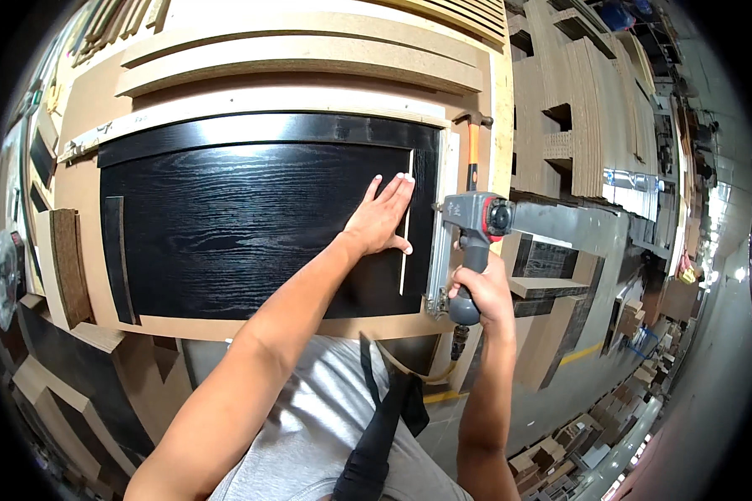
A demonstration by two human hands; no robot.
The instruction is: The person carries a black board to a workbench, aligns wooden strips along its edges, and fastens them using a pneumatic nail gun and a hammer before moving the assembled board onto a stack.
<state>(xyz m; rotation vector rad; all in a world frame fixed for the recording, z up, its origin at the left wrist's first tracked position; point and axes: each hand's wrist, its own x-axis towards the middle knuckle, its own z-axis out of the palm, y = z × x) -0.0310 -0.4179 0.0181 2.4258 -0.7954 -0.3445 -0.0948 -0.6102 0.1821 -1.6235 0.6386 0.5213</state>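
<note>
Nailer point(479, 212), pale marking point(454, 207), right grip point(486, 292) wrapped round handle point(475, 258), left grip point(376, 224) spread on panel point(217, 204)

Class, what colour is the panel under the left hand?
The panel is black with wood grain, best in head view.

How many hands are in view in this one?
2: the left hand is spread on the black panel; the right hand grips the nail gun.

Blk panel point(226, 217) lies flat, gry nailer point(475, 215) by R end.
</note>
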